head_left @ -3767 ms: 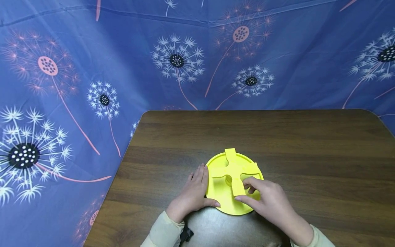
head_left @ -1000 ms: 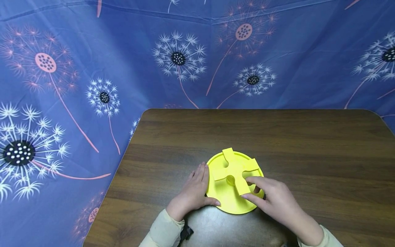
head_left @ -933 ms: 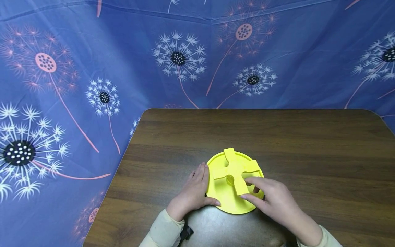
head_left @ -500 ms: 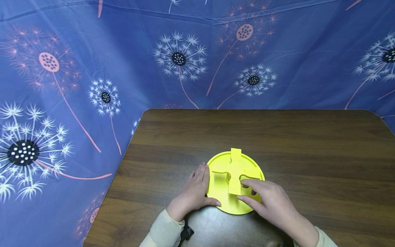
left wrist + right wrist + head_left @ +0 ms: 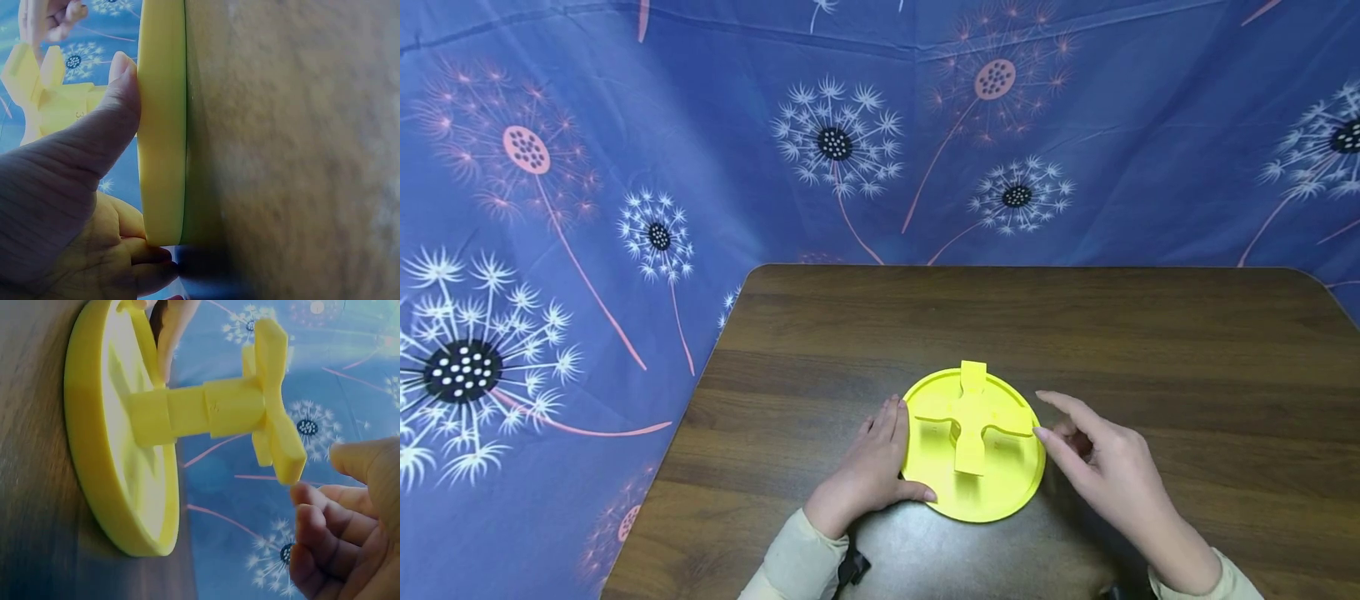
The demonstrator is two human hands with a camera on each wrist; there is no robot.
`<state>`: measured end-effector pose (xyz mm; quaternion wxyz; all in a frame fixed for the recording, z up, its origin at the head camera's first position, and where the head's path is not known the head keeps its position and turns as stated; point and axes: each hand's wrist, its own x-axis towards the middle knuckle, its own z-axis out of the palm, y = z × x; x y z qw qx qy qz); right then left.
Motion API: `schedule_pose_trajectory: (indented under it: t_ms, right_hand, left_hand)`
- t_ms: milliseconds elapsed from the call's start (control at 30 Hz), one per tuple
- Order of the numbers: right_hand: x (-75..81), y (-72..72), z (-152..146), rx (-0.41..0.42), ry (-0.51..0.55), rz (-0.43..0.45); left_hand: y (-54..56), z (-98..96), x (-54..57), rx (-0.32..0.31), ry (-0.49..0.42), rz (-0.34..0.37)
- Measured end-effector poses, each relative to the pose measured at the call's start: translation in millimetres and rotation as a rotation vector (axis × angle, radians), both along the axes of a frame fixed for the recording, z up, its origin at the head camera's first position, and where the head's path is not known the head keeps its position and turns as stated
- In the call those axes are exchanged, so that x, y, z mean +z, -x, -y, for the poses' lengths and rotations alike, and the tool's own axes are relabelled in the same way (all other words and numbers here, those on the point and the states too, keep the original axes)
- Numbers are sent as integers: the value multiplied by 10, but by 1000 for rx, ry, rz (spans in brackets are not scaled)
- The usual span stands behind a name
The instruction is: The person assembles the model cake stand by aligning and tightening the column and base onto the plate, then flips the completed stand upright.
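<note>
A yellow round base (image 5: 940, 492) with a raised rim lies on the table. From its middle rises a stepped yellow post (image 5: 187, 411), with a small mark on its side. Atop the post sits a four-armed yellow cross-shaped handle (image 5: 972, 408), one arm pointing toward the near side. My left hand (image 5: 868, 467) holds the base's rim, fingers along the left side and thumb at the near edge. To the right of the base is my right hand (image 5: 1108, 458), thumb and index finger apart, holding nothing. In the right wrist view its fingertips are close to one arm of the handle.
The dark wood-grain table (image 5: 820, 333) extends beyond the base on all sides. Behind and to the left hangs a blue cloth (image 5: 715, 108) with dandelion prints. A small black object (image 5: 852, 568) shows by the left sleeve.
The cross-shaped handle has turned clockwise, seen from above, since a second ago. My right hand has since left its near arm and moved right. The left hand stays put.
</note>
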<state>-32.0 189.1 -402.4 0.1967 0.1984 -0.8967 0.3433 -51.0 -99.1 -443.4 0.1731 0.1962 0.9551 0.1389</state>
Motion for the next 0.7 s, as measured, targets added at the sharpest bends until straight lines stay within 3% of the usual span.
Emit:
schedule_pose_trajectory:
  t_ms: [267, 700]
  right_hand:
    - [-71, 17, -34, 69, -29, 152]
    - [-187, -24, -1, 99, -19, 100]
  left_hand:
    - [11, 6, -10, -7, -5, -8]
    - [29, 25, -53, -22, 2, -35]
